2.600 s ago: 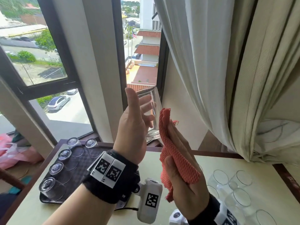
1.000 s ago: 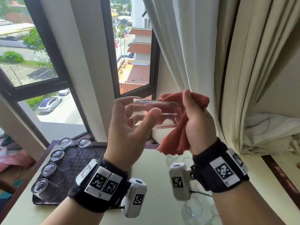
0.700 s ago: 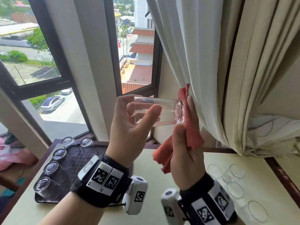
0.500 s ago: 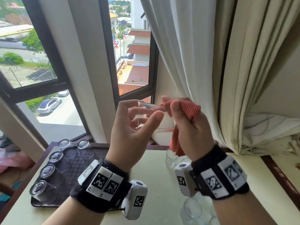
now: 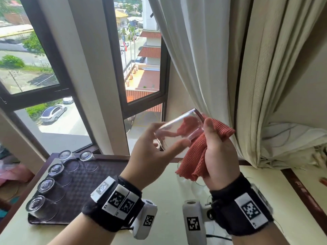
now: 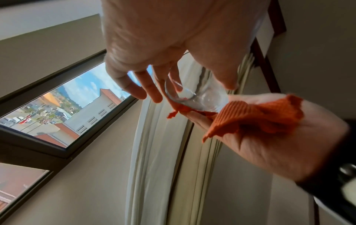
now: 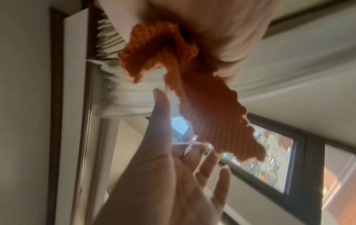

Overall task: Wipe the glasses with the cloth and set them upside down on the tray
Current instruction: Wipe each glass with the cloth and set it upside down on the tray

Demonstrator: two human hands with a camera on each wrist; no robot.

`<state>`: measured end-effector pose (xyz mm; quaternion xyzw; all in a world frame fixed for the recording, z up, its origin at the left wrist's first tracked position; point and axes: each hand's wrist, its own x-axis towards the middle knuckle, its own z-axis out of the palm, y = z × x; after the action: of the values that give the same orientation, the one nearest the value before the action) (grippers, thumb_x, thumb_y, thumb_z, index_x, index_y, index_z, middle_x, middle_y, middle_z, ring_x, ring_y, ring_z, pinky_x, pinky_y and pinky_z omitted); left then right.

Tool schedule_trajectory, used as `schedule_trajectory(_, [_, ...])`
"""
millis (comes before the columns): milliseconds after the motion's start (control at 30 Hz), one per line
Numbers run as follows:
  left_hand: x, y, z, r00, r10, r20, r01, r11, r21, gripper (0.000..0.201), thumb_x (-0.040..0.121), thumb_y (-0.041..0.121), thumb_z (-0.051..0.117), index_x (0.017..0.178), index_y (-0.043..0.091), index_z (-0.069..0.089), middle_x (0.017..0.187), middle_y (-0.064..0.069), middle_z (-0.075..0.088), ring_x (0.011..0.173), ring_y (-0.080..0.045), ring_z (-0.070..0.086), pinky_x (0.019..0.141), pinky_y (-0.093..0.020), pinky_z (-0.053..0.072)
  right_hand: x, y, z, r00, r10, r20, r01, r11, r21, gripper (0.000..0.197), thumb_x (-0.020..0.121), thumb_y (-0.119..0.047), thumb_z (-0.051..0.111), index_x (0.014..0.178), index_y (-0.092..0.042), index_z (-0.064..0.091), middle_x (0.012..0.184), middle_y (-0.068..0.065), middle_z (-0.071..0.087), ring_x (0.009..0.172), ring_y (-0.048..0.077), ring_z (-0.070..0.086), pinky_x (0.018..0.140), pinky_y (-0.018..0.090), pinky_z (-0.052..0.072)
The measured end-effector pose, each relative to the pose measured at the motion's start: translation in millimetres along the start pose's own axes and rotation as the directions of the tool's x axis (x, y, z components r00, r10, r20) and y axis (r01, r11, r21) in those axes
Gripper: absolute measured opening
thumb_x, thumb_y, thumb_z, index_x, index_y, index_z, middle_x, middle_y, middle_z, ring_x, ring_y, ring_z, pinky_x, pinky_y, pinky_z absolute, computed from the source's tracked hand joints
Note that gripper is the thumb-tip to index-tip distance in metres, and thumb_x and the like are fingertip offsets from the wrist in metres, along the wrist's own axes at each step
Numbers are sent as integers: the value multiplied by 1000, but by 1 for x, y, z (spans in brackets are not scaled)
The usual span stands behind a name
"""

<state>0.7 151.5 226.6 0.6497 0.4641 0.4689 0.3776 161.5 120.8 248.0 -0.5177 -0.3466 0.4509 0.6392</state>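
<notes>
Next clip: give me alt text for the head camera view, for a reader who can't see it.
The left hand holds a clear glass on its side at chest height while the right hand presses a red cloth against it. Below left, five glasses stand upside down on a dark tray by a window.

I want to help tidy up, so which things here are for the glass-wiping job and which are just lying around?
For the job:
- glass held in the left hand
- orange cloth gripped in the right hand
- dark tray with upside-down glasses

Just lying around:
- curtain
- pink bag
</notes>
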Motion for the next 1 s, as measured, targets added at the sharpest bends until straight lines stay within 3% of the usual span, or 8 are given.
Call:
schedule_trajectory(100, [-3, -2, 7, 996, -47, 71, 44, 998, 39, 67, 67, 72, 84, 119, 34, 68, 102, 20, 77, 95, 3, 71, 78, -16, 52, 6, 1, -10, 993, -107, 54, 116, 977, -180, 46, 93, -69, 55, 115, -31, 70, 94, 0, 79, 86, 24, 77, 84, 50, 63])
schedule_trajectory(267, [-6, -11, 21, 976, -119, 184, 94, 986, 140, 67, 56, 79, 84, 101, 32, 66, 95, 16, 77, 89, 2, 71, 80, -19, 55, 4, 2, -23, 933, -264, 243, 347, 839, -419, 24, 104, -45, 49, 126, -44, 59, 103, -18, 74, 92, -3, 71, 78, 11, 54])
schedule_trajectory(367, [-9, -16, 30, 980, -115, 163, 90, 984, 155, 66, 54, 83, 82, 97, 36, 66, 101, 15, 71, 94, 0, 65, 83, -22, 54, 4, 4, -29, 892, -301, 337, 429, 798, -424, 29, 107, -30, 52, 135, -36, 58, 116, -21, 72, 102, -9, 67, 83, 4, 48])
schedule_trajectory(567, [-9, -16, 42, 963, -186, 196, 195, 980, -28, 71, 61, 61, 96, 119, 35, 66, 99, -2, 77, 89, -19, 74, 82, -36, 63, 6, 14, -50, 887, -272, 372, 422, 805, -417, 39, 106, -27, 52, 143, -14, 53, 122, -9, 71, 107, -7, 67, 84, 5, 49])
schedule_trajectory(667, [-9, -14, 46, 949, -243, 200, 284, 935, -210, 65, 73, 28, 99, 126, 14, 64, 100, -15, 80, 96, -27, 79, 94, -42, 63, 7, 18, -60, 902, -267, 340, 392, 837, -383, 24, 104, -22, 57, 123, -7, 55, 92, -7, 70, 76, -2, 70, 64, 10, 52])
schedule_trajectory(733, [-10, -9, 46, 946, -286, 153, 321, 896, -306, 64, 73, 23, 94, 127, 9, 61, 101, -19, 80, 95, -28, 79, 96, -42, 62, 7, 18, -66, 908, -264, 324, 372, 864, -340, 17, 104, -20, 58, 117, -9, 57, 81, 1, 69, 60, 6, 66, 55, 18, 51])
schedule_trajectory(867, [-12, -2, 45, 942, -309, 131, 328, 762, -559, 69, 80, 22, 91, 136, 6, 53, 112, -27, 76, 99, -34, 77, 92, -42, 63, 5, 24, -75, 898, -373, 235, 434, 838, -331, 19, 107, -32, 54, 117, -21, 67, 102, -9, 74, 89, 10, 72, 77, 22, 56])
schedule_trajectory(1000, [-17, 0, 49, 941, -320, 111, 307, 667, -679, 78, 80, 31, 82, 143, 1, 47, 115, -31, 75, 102, -37, 74, 97, -43, 60, -7, 30, -72, 874, -466, 136, 485, 843, -233, 25, 107, -24, 51, 124, -14, 67, 107, -14, 73, 101, 3, 70, 83, 14, 53])
